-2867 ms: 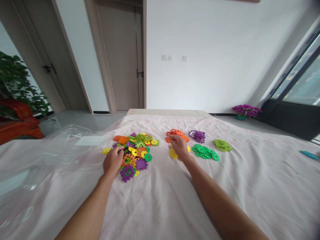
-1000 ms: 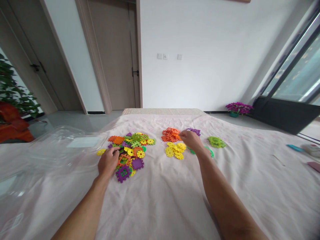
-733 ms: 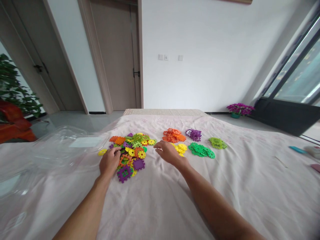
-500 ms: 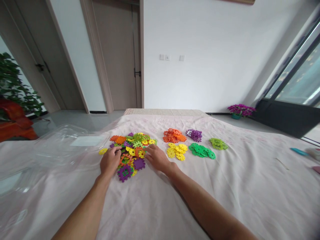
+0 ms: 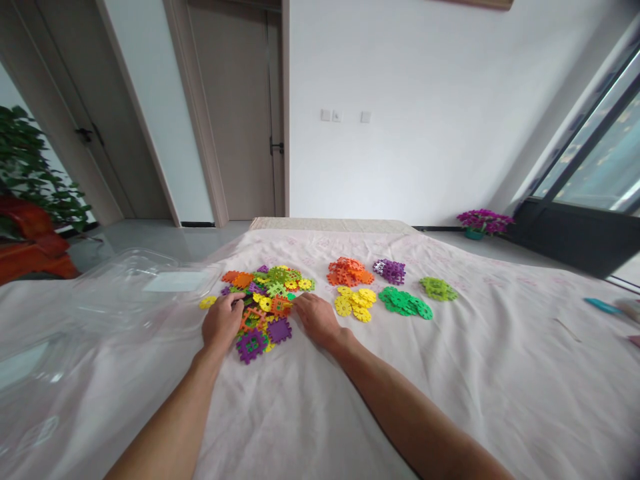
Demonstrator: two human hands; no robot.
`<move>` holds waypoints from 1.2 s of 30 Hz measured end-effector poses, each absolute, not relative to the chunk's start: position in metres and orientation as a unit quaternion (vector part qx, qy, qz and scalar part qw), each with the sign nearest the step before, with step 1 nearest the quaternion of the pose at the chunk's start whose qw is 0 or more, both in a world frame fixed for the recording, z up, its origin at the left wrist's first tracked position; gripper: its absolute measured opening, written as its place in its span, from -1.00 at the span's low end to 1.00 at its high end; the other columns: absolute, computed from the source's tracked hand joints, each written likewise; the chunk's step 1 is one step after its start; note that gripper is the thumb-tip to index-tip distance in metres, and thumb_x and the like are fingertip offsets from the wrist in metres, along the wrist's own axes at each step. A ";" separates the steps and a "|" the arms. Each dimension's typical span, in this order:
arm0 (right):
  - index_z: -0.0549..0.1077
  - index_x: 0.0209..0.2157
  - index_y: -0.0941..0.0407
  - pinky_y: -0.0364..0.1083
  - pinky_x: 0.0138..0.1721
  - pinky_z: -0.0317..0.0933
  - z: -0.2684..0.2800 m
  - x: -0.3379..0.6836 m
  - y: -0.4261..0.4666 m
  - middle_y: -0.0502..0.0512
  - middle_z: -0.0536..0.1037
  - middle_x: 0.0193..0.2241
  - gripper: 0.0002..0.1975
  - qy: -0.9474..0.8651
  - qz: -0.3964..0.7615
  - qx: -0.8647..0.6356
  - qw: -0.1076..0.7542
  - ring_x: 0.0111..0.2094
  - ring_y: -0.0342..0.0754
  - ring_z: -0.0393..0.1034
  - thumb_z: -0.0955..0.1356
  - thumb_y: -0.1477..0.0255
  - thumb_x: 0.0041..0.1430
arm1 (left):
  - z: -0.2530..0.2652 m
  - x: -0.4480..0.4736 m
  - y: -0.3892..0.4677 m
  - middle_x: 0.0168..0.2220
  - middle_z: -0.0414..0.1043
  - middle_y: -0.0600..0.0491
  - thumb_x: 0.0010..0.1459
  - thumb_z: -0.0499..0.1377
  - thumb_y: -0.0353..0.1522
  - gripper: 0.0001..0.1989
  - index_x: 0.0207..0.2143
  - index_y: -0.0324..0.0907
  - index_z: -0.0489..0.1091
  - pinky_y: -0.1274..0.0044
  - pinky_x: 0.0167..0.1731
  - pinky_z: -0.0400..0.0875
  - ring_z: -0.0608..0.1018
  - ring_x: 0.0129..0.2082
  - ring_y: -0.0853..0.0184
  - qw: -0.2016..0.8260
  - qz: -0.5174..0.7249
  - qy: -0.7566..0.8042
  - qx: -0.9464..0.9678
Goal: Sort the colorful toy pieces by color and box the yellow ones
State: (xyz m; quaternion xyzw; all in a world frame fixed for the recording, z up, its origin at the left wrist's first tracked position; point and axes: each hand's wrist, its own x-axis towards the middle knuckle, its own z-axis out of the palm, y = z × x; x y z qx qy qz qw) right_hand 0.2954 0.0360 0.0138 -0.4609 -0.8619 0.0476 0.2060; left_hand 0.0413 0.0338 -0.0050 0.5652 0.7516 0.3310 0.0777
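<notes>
A mixed pile of plastic interlocking pieces [image 5: 267, 289] lies on the cloth between my hands, with purple, orange, yellow and green squares and flower discs. My left hand [image 5: 220, 323] rests at the pile's left edge, thumb and forefinger apart, and I see nothing held; some fingertips are hidden. At the right edge, my right hand [image 5: 318, 319] has its fingers pinched together. A yellow flower disc [image 5: 289, 305], seen nearly edge-on, shows at those fingertips, over an orange square piece [image 5: 280, 306]. A purple square piece [image 5: 279, 330] lies just below.
Sorted heaps lie to the right: orange [image 5: 349, 272], purple [image 5: 390, 271], yellow [image 5: 356, 303], green [image 5: 404, 303] and light green [image 5: 439, 289]. Clear plastic containers [image 5: 125, 293] stand at the left. A blue item [image 5: 603, 306] lies near the right edge of the cloth [image 5: 480, 373].
The yellow flower disc that lay flat by my right fingertips is now tipped up at them, baring more of the orange square. My left hand has hardly moved.
</notes>
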 end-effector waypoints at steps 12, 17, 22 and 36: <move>0.54 -0.08 0.06 -0.16 -0.12 0.22 0.034 0.337 0.060 0.08 0.61 -0.13 -0.71 -0.768 0.053 -0.554 0.317 -0.12 -0.05 0.47 0.22 0.42 0.32 | -0.004 0.041 0.033 0.01 0.48 0.01 0.20 0.01 -0.26 -0.66 -0.06 0.00 0.49 0.41 -0.08 0.38 0.50 -0.03 0.18 0.083 0.323 0.756 0.563; 0.59 -0.15 0.07 -0.16 -0.21 0.20 0.048 0.368 0.072 0.08 0.63 -0.17 -0.68 -0.724 0.050 -0.631 0.275 -0.16 -0.03 0.47 0.23 0.48 0.22 | -0.004 0.042 0.033 0.01 0.48 0.02 0.21 0.01 -0.26 -0.66 -0.06 0.01 0.50 0.41 -0.09 0.38 0.50 -0.03 0.17 0.078 0.324 0.756 0.564; 0.62 -0.26 0.08 -0.15 -0.34 0.12 0.051 0.396 0.077 0.14 0.63 -0.28 -0.68 -0.696 0.033 -0.688 0.203 -0.25 -0.01 0.46 0.23 0.51 0.17 | -0.004 0.042 0.033 0.01 0.49 0.02 0.21 0.02 -0.26 -0.66 -0.06 0.00 0.50 0.41 -0.10 0.39 0.51 -0.03 0.17 0.077 0.325 0.755 0.565; 0.63 -0.34 0.05 -0.11 -0.21 0.13 0.047 0.404 0.075 0.11 0.62 -0.32 -0.77 -0.721 -0.026 -0.669 0.178 -0.18 0.03 0.40 0.32 0.54 0.06 | -0.005 0.041 0.035 0.00 0.49 0.00 0.21 0.01 -0.25 -0.66 -0.07 -0.02 0.50 0.42 -0.06 0.38 0.50 -0.01 0.18 0.083 0.331 0.751 0.566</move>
